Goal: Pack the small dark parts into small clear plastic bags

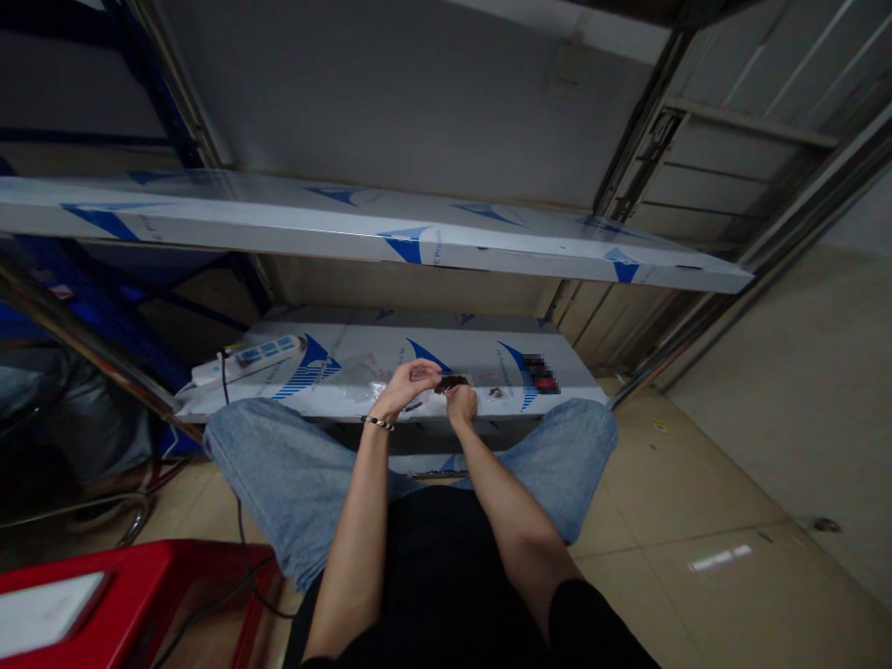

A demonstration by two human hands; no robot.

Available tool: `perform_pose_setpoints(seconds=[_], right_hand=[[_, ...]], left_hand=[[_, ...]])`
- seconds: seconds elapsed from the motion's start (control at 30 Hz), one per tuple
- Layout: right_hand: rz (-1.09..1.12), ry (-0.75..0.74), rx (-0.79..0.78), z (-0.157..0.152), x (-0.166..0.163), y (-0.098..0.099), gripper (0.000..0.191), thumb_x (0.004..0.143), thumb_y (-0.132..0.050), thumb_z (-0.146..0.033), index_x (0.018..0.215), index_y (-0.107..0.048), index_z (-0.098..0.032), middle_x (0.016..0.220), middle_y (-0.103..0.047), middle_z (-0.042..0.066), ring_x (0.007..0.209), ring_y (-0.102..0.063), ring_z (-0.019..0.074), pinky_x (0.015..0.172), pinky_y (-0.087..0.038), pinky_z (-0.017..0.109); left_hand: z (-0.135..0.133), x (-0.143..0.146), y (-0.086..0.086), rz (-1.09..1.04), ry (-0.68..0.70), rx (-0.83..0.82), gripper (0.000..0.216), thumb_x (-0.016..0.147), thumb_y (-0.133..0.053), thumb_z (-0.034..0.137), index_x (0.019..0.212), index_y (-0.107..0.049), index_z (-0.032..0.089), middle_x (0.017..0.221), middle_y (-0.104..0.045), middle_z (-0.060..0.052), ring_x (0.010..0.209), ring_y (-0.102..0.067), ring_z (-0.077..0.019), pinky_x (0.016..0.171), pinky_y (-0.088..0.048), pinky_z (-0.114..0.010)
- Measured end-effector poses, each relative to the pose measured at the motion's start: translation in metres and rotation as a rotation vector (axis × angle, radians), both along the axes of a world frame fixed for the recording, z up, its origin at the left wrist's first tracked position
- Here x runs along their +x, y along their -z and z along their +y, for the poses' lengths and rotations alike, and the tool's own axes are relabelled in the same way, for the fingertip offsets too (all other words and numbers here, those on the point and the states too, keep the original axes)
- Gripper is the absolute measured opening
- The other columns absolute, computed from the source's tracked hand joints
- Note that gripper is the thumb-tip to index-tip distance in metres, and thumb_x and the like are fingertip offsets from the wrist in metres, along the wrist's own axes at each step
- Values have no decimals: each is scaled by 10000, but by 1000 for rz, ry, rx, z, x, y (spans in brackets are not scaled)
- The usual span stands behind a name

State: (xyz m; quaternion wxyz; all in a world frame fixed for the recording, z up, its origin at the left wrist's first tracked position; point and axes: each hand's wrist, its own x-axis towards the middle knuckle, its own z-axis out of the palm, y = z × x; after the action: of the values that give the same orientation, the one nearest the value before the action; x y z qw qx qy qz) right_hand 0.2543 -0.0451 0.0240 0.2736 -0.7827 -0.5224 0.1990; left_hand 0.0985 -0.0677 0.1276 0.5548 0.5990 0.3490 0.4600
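Both my hands work close together over the lower shelf board (362, 333), which is covered in white film with blue print. Between them is a small dark brown object (452, 380), too small and dim to name. My left hand (410, 383), with a beaded bracelet (377, 423) at its wrist, has its fingers curled and pinched at the object's left side. My right hand (462, 405) is closed against its near right side; its fingertips are hidden. Clear plastic bags (374, 390) lie left of my left hand, and a small dark piece (413, 406) lies just below it.
An upper shelf board (293, 221) spans above my hands. A power strip (268, 350) with a black cable lies at the left. A small packet (496, 394) and a pixelated item (540, 373) lie to the right. A red stool (150, 557) stands at lower left.
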Motion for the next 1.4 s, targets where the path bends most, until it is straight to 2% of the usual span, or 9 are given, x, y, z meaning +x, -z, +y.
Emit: perform_pose_setpoints(seconds=[0.17,0.33,0.43,0.6,0.73,0.83,1.1,1.3,1.4], right_hand=[[339,134,231,-4,2,-27,305,869,-579,-354,998,-740,-130,980,-754,148,912,-688,235,781,-525,293],[882,-109,550,-6,15,-84,393,771,-695,-480,950,-682,-131,933,-755,142,704,-668,183,594,-498,269],[933,-252,648,-20,22,-119,367,757,-753,-478,909,-676,-154,879,-754,115,661,-659,163,576,-493,262],[791,-478,598,-47,30,-156,290,754,-804,-410,907,-741,-171,859,-754,81,728,-677,185,690,-558,314],[655,-600,567,-52,29,-161,209,836,-730,-368,916,-783,-182,939,-755,82,863,-685,197,795,-550,321],[562,-709,490,-51,24,-157,183,869,-689,-324,921,-795,-184,922,-752,78,836,-674,193,753,-523,300],[271,-701,454,-59,16,-166,57,830,-717,-215,847,-764,-189,762,-711,30,688,-598,161,715,-454,284],[474,-742,479,-60,17,-169,210,900,-670,-360,876,-779,-183,829,-737,56,774,-645,191,713,-487,286],[607,-652,537,-54,24,-167,287,907,-652,-437,922,-762,-172,875,-735,61,742,-631,169,692,-503,274]], left_hand=[[1,1,5,-19,-30,-27,355,689,-844,386,934,-753,145,898,-752,-94,816,-679,-196,810,-540,-329],[0,3,5,3,-26,-26,329,674,-866,357,906,-763,149,888,-766,-94,800,-688,-199,833,-533,-343],[-1,7,2,44,-25,5,294,652,-881,346,841,-755,159,849,-761,-79,787,-683,-197,821,-527,-334],[-7,13,-3,49,15,8,294,662,-875,352,849,-742,167,851,-761,-74,826,-698,-206,831,-523,-337],[-11,14,-10,17,42,-9,304,659,-878,350,855,-742,161,853,-763,-91,831,-714,-218,838,-534,-351],[-14,14,-14,-35,32,-25,371,647,-882,344,938,-761,149,884,-771,-97,827,-718,-220,845,-543,-361],[-15,11,-14,-30,49,-36,332,619,-891,335,854,-773,133,828,-763,-68,768,-694,-206,768,-527,-318],[-13,6,-16,-75,70,-32,340,639,-895,329,888,-774,132,856,-770,-87,803,-710,-221,832,-535,-354],[-13,2,-19,-131,64,-7,301,667,-889,319,866,-764,131,835,-762,-88,785,-709,-207,838,-534,-349]])
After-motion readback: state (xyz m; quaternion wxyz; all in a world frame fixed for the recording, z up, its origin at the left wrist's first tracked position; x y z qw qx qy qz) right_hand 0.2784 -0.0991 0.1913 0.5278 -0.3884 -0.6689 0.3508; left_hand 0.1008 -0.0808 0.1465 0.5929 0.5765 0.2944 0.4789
